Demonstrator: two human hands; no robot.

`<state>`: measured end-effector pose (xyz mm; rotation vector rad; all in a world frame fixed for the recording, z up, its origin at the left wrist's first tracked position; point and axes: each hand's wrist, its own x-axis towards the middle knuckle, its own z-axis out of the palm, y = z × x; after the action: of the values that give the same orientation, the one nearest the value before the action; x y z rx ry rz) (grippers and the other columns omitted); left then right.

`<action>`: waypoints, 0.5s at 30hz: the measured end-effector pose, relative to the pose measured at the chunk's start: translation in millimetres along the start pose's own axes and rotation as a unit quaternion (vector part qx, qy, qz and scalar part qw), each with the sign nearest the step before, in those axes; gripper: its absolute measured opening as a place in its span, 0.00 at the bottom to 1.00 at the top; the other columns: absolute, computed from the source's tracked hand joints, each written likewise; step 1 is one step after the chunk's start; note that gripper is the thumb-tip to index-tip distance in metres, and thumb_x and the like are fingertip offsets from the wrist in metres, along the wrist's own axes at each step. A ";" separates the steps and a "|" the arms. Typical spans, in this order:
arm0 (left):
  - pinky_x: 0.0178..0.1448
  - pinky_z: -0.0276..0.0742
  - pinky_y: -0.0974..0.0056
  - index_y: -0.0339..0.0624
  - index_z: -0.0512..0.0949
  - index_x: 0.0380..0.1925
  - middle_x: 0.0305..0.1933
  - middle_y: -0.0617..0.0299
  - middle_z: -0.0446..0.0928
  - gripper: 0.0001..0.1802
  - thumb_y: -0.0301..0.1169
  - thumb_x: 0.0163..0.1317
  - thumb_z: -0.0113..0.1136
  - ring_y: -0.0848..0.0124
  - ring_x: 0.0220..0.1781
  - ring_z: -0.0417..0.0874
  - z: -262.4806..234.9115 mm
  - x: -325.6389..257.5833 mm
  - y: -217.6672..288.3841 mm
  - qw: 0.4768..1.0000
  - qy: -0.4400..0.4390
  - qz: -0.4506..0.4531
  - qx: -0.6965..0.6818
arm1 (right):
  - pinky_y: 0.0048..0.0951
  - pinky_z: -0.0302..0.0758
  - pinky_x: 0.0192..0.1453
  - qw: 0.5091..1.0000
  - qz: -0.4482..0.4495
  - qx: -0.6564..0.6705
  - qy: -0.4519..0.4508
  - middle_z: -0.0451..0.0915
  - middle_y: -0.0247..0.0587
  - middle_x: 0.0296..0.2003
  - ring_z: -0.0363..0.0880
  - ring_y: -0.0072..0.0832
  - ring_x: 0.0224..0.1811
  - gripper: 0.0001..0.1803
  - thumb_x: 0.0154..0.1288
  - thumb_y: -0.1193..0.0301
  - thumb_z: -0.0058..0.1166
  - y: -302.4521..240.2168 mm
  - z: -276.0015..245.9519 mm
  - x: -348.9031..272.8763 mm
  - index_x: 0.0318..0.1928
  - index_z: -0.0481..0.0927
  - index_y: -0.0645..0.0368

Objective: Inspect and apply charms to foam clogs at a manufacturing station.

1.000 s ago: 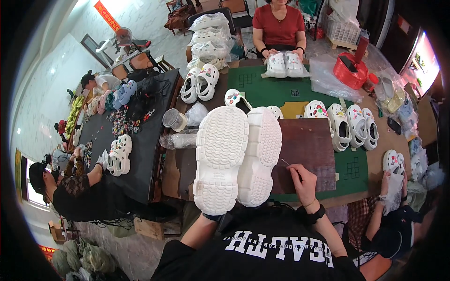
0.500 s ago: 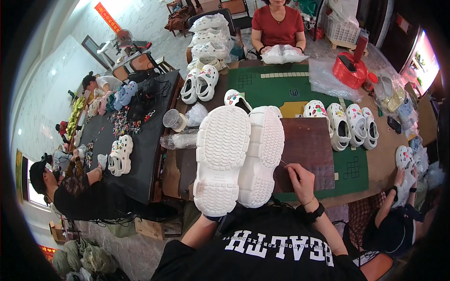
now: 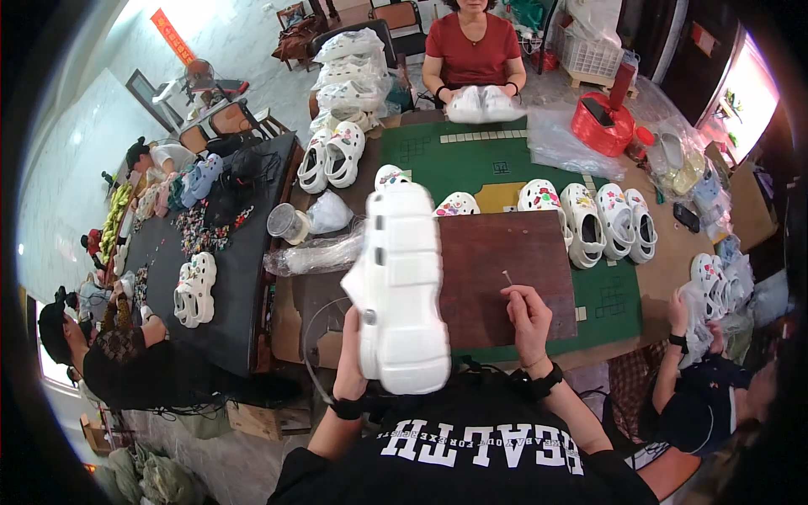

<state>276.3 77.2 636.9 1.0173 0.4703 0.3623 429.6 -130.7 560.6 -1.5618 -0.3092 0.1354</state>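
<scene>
- One white, chunky-soled foam clog (image 3: 404,295) is hanging in the left hand (image 3: 348,362), its thick, grooved side wall facing the camera, its outline slightly blurring.
- It is sitting in the air above the near edge of the brown-covered table (image 3: 669,282), hiding the left edge of a flat, dark reddish-brown rectangular board (image 3: 513,244).
- That left hand is gripping the clog's lower left side; most fingertips are hiding behind it.
- Over on the other side, the right hand (image 3: 530,324) is pinching a thin, pale little rod (image 3: 507,276) above the board's near edge.
- White clogs dotted with bright charms (image 3: 581,202) are standing by the board's far right corner.
- Judging by looks, the clog is promising light, springy, hard-to-break foam; its thick sole is probably offering the firmest hold, the upper likely giving under a squeeze.
</scene>
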 end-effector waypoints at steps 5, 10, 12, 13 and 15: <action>0.34 0.75 0.58 0.33 0.73 0.33 0.27 0.48 0.78 0.16 0.34 0.59 0.66 0.57 0.28 0.82 30.3 24.0 -8.6 0.856 0.005 0.054 0.514 | 0.13 0.51 0.21 0.974 0.094 0.191 0.071 0.65 0.18 0.19 0.57 0.07 0.19 0.09 0.75 0.69 0.48 -3.5 -9.1 4.3 0.40 0.79 0.58; 0.30 0.70 0.57 0.38 0.70 0.31 0.24 0.51 0.73 0.15 0.34 0.57 0.68 0.55 0.24 0.74 54.7 21.4 -33.5 0.794 -0.020 0.215 0.569 | 0.14 0.50 0.18 0.966 0.115 0.208 0.103 0.66 0.20 0.18 0.56 0.08 0.16 0.09 0.75 0.68 0.48 1.9 -29.2 -0.5 0.39 0.78 0.58; 0.30 0.71 0.51 0.41 0.68 0.34 0.30 0.52 0.76 0.15 0.37 0.61 0.63 0.50 0.29 0.79 54.6 20.7 -27.1 0.749 -0.009 0.222 0.624 | 0.14 0.51 0.19 0.974 0.111 0.168 0.108 0.69 0.22 0.20 0.57 0.08 0.17 0.09 0.75 0.68 0.48 -16.0 -38.2 -3.3 0.39 0.78 0.58; 0.29 0.71 0.51 0.41 0.68 0.34 0.31 0.53 0.76 0.16 0.39 0.61 0.63 0.49 0.28 0.79 52.4 23.3 -28.4 0.749 0.007 0.243 0.616 | 0.14 0.52 0.19 0.980 0.107 0.129 0.107 0.72 0.24 0.21 0.59 0.09 0.17 0.09 0.75 0.69 0.47 -20.5 -41.5 -3.5 0.39 0.78 0.59; 0.29 0.72 0.52 0.40 0.68 0.33 0.31 0.53 0.77 0.19 0.41 0.61 0.65 0.50 0.29 0.79 54.4 26.5 -24.2 0.727 0.022 0.213 0.653 | 0.14 0.52 0.20 0.982 0.096 0.111 0.118 0.73 0.26 0.22 0.59 0.08 0.18 0.09 0.75 0.69 0.47 -19.6 -49.3 -3.1 0.39 0.79 0.59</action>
<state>329.4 39.5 634.4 2.5460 0.5146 0.4546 438.2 -179.1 580.7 -1.3674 0.0433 0.1277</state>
